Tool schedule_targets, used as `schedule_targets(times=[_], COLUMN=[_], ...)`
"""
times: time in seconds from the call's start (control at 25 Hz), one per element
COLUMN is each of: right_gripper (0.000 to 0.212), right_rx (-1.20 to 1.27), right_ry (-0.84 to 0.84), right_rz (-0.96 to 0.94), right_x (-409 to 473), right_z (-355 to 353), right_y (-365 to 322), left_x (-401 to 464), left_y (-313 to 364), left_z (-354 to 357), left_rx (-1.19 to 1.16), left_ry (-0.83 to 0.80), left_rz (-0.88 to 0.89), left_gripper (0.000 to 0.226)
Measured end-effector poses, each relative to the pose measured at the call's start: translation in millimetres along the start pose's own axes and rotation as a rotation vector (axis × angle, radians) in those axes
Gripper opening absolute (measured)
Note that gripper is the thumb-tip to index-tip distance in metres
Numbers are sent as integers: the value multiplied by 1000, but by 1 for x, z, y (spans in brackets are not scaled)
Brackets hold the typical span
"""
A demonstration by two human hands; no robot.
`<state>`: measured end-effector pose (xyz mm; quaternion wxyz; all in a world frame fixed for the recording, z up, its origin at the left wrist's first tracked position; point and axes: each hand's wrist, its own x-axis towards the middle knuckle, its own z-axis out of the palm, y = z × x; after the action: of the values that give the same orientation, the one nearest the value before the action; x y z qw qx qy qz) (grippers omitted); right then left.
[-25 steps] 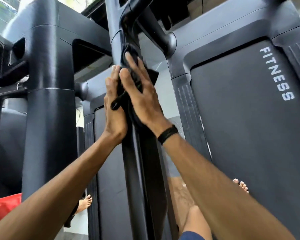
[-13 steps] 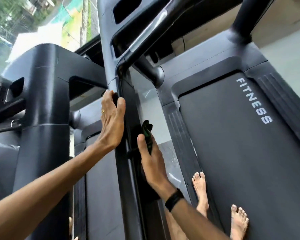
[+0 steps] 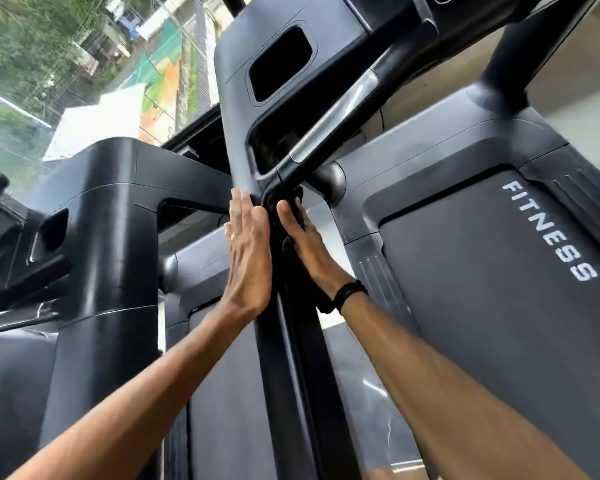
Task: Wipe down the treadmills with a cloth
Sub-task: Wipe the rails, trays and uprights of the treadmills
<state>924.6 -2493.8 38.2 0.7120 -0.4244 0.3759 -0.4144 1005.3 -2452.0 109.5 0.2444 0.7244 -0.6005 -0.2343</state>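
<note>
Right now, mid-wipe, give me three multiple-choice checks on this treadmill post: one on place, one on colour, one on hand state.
1. Where is the cloth?
A. On the belt
B. Between the right hand and the upright post
C. On the floor

2. What colour is the FITNESS lettering?
A. White
B. Red
C. Yellow

3. How does the left hand lie?
A. Curled into a fist
B. Hanging free
C. Flat against the post, fingers straight

Key: 1 B, dark cloth shows beneath the right palm; 2 A, the letters read white on the dark belt; 3 C, straight fingers lie along the post.
</note>
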Motion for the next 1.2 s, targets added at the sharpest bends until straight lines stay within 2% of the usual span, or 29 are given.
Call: schedule_targets(times=[0.04, 0.16, 0.24, 0.32, 0.44, 0.56, 0.72, 0.84, 0.92, 1.0, 1.08, 1.2], right_gripper=[94, 68, 68, 70, 80, 78, 59, 59, 61, 65, 70, 77], right_rx=[20, 71, 101, 132, 141, 161, 156, 114, 1, -230, -598, -1206], right_ry=[2, -20, -73, -113, -43, 6, 24, -3, 5, -11, -27, 94], right_rz=[-7, -150, -237, -246, -133, -67, -123, -213, -296, -350, -383, -378], right_x=[-5, -48, -66, -45, 11, 32, -23, -83, -100, -95, -74, -37], right_z=[-1, 7, 8, 4, 1, -3, 5, 11, 15, 19, 24, 44], right_y=[-2, 2, 12, 14, 2, -3, 8, 4, -6, -21, -37, -54], left_x=[-3, -3, -2, -3, -5, -1, 0, -3, -8, -11, -9, -2], left_y=[3, -9, -9, -7, -11, -10, -12, -9, -10, -18, -29, -29], left_z=[2, 4, 5, 6, 7, 8, 8, 9, 11, 10, 11, 5], left_rx=[29, 19, -21, -23, -12, -71, -89, -147, -256, -349, -504, -995], left_ry=[3, 22, 3, -1, 18, 13, 33, 110, 198, 261, 306, 388], left_rz=[16, 72, 57, 89, 125, 74, 95, 86, 38, 2, -44, -242], left_gripper=[69, 67, 72, 71, 69, 72, 71, 70, 73, 66, 68, 88])
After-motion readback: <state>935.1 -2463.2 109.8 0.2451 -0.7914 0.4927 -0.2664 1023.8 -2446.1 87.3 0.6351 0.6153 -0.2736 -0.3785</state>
